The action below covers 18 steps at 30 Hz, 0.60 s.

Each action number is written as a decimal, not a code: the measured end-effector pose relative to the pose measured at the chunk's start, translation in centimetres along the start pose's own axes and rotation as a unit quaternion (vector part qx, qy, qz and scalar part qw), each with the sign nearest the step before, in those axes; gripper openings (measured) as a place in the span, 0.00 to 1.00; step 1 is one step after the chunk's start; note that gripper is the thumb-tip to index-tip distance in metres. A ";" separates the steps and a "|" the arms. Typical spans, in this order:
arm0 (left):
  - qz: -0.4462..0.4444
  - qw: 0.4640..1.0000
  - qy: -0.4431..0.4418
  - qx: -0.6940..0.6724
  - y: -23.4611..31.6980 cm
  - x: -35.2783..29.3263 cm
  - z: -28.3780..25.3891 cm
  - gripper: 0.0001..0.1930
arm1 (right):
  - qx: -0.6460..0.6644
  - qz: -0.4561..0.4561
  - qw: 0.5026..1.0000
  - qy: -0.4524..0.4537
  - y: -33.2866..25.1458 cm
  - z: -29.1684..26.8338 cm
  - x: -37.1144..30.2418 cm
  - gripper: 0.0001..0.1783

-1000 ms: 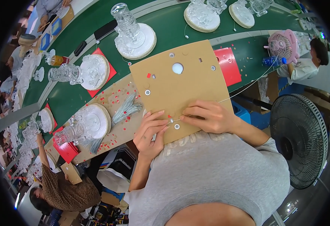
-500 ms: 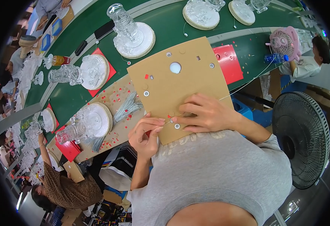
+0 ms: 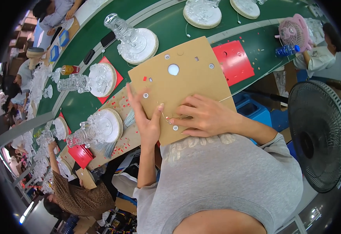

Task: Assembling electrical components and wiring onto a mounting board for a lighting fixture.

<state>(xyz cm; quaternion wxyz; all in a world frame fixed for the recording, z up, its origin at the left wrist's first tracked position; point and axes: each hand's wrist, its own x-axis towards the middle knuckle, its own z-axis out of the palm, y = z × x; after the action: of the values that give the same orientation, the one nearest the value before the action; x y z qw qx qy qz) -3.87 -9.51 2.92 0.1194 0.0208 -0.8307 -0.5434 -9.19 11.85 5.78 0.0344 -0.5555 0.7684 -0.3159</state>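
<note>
the brown cardboard panel (image 3: 186, 84) lies tilted on the green desk (image 3: 166, 27), its near edge against the person's chest. the right hand (image 3: 205, 117) rests flat-ish on the panel's near part, its grip pinched on a thin wire (image 3: 227, 97) that runs up and to the right, off the panel's edge. the left hand (image 3: 147, 119) stands at the panel's left edge, fingers spread, thumb tip reaching toward the pinch. a small silver eyelet (image 3: 175, 127) sits just below both grips, about equally near each.
</note>
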 end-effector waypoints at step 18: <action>0.101 0.974 0.042 0.198 3.3 1.9 1.0 0.35 | 0.366 0.337 0.619 0.608 6.1 -6.6 -6.7 0.30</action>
<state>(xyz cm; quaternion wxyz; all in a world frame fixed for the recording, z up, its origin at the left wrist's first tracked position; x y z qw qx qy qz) -5.64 -7.58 5.85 0.2020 -0.0168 -0.9137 -0.3521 -14.39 21.82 5.83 -0.1361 0.1201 0.5680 -0.8027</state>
